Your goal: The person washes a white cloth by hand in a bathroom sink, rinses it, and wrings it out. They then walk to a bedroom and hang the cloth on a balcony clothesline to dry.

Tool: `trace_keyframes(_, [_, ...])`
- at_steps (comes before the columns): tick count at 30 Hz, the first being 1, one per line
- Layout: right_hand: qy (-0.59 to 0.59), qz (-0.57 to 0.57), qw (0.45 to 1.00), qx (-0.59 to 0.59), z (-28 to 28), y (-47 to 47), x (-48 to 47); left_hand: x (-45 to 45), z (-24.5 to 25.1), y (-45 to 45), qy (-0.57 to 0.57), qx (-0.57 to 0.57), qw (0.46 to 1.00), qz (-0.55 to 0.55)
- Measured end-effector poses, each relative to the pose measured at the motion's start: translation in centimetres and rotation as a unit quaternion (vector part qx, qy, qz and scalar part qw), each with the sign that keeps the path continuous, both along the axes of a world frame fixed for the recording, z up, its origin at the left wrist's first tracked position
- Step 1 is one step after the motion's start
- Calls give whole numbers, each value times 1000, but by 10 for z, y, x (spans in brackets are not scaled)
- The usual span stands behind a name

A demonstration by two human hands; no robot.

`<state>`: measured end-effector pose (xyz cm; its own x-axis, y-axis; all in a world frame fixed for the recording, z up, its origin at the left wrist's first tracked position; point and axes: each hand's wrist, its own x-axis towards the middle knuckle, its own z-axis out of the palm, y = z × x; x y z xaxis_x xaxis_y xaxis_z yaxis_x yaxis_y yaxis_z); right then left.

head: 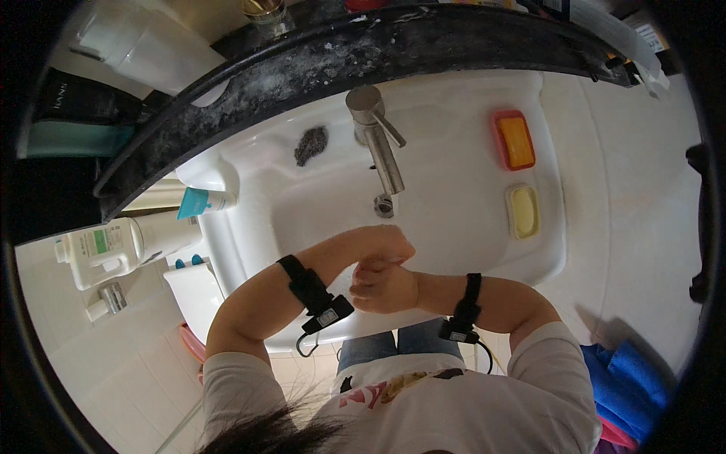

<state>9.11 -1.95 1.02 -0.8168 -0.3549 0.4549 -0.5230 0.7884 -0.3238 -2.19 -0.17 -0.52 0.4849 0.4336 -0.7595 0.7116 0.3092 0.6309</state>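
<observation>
My left hand (pixel 388 244) is bent over the front part of the white washbasin (pixel 448 238), near the drain. Just below it and touching it is my right hand (pixel 383 288), with its fingers curled. No object shows between the two, though the left fingers are mostly hidden. Beyond them a brushed metal faucet (pixel 383 153) points down toward the drain opening (pixel 384 205); no running water is visible. An orange soap bar (pixel 516 142) lies in a red dish, and a pale yellow soap bar (pixel 524 211) in a light dish, both on the basin's right side.
A dark shelf (pixel 272 68) with bottles spans the far side. A dark scrubbing pad (pixel 311 145) lies on the basin's back ledge. At the left stand a blue and white tube (pixel 207 202) and a white jug (pixel 102 249). Blue cloth (pixel 624 380) hangs at the lower right.
</observation>
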Motion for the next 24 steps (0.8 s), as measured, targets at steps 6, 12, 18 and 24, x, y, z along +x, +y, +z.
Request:
trace_keyframes(6, [-50, -46, 995, 67, -76, -28, 7, 27, -18, -16, 133, 133, 982, 13])
trace_keyframes(12, [-142, -54, 988, -16, -124, -26, 20, 41, -23, -11, 190, 55, 975, 103])
trace_keyframes(18, [-306, -65, 928, -201, -110, -13, 6, 39, -60, -1, 179, 152, 969, 78])
trace_keyframes(24, [-131, -109, 982, -77, -27, 52, 3, -32, -39, -48, -233, -124, 669, 694])
